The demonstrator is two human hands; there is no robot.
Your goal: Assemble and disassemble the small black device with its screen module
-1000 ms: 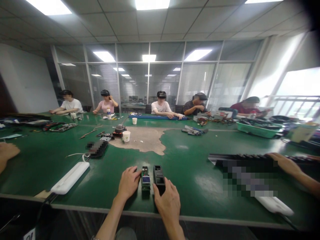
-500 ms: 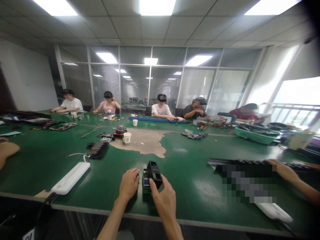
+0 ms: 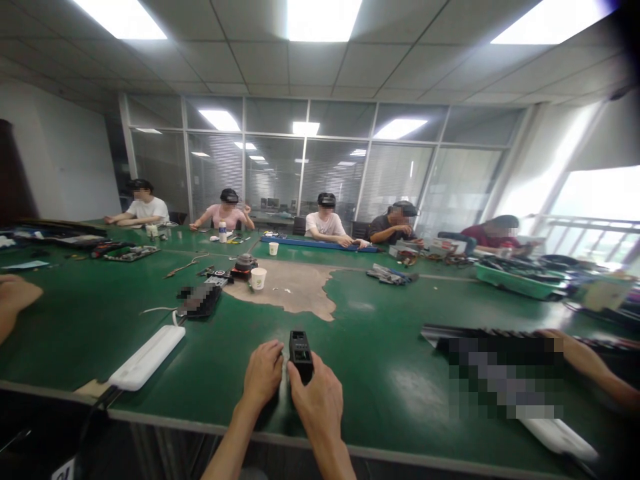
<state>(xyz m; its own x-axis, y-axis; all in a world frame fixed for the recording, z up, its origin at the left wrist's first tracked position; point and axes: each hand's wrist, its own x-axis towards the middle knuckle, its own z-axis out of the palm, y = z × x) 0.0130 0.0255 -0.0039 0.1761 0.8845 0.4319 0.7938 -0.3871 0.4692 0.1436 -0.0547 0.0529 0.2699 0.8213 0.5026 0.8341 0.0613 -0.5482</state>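
While grasping the black plastic housing (image 3: 301,347) in the right hand (image 3: 320,395), holds the left hand (image 3: 264,373) just beside it, loosely curled, palm hidden; cannot tell whether empty. Now has the housing between both hands at the near side of the green table (image 3: 383,390), shifted leftward onto the circuit board's spot, hiding the board and suggesting enclosure, full seating impossible to confirm.

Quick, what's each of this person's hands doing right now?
Left hand: loosely curled beside the black housing; whether it holds anything can't be told.
Right hand: closed on that housing, holding its near end.
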